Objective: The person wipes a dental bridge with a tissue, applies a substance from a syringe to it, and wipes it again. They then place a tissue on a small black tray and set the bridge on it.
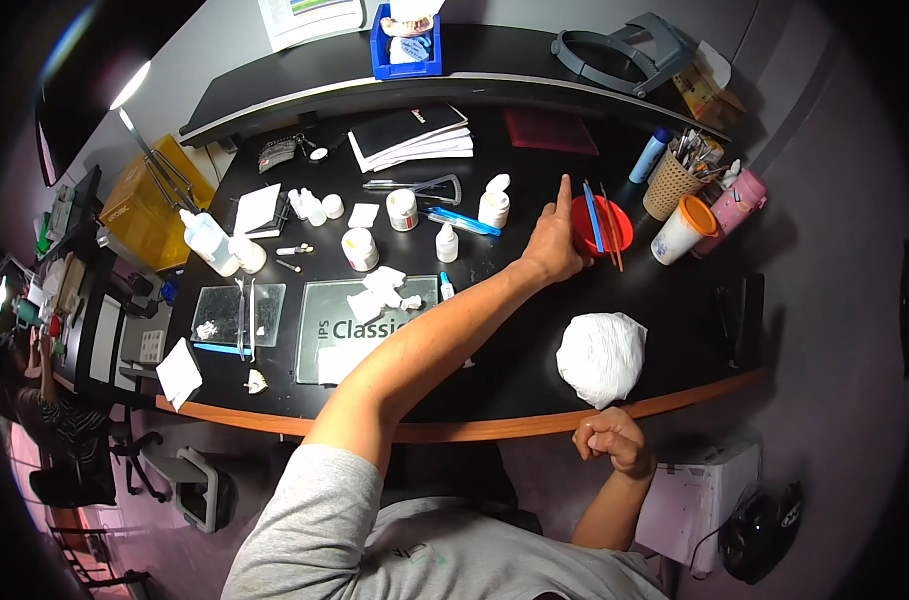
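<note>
My left hand (pixel 557 238) reaches across the desk to a small red bowl (pixel 615 212) and is closed around its left side, index finger stretched out along the rim. A blue stick-like tool (pixel 595 215) and a thin reddish-brown one (pixel 612 235) lie slanted across the bowl. My right hand (pixel 615 442) is curled into a loose fist at the desk's front edge; nothing shows in its fingers. Just above it sits a round bundle (pixel 603 360) wrapped in white paper or film.
A glass slab (pixel 315 310) carries crumpled tissues (pixel 380 292). White jars (pixel 360 250), dropper bottles (pixel 447 243) and tweezers (pixel 243 320) lie leftward. A lidded cup (pixel 675 238), pink bottle (pixel 740 205) and brush holder (pixel 672 185) stand right. Another person (pixel 50 380) sits far left.
</note>
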`<state>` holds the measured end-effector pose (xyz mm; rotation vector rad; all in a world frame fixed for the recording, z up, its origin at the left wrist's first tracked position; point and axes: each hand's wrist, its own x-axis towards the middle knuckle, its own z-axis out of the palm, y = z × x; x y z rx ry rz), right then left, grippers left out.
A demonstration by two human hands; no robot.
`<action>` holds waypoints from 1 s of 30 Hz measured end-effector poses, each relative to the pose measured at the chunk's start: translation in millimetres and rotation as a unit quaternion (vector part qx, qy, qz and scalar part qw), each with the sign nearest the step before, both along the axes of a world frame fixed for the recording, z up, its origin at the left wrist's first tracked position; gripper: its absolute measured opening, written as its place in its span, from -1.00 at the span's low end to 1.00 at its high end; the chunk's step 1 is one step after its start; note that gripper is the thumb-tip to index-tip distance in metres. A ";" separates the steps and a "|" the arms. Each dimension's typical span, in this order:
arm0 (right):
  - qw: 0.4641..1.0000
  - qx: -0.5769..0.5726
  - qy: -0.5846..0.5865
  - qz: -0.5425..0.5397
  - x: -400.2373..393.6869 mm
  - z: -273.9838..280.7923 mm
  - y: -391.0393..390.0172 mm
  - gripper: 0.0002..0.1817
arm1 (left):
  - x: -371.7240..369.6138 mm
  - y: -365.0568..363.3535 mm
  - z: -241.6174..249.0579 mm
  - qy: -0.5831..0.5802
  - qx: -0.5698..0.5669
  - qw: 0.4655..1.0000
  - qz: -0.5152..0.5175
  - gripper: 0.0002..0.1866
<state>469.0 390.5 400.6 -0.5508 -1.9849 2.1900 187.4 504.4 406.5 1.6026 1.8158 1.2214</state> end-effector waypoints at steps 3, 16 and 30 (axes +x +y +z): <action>1.000 -0.004 0.007 -0.008 -1.1 0.6 -1.2 -0.64 | 1.5 -21.3 -9.3 0.032 0.010 0.999 -0.004 0.23; 1.000 0.010 -0.007 -0.015 -3.2 5.2 -3.6 -0.67 | -174.6 -94.6 82.4 0.391 -0.074 0.914 0.083 -0.77; 0.999 -0.025 -0.001 -0.021 -3.2 4.5 -4.8 -0.69 | -175.1 -37.3 44.7 0.491 -0.232 0.835 -0.088 -0.77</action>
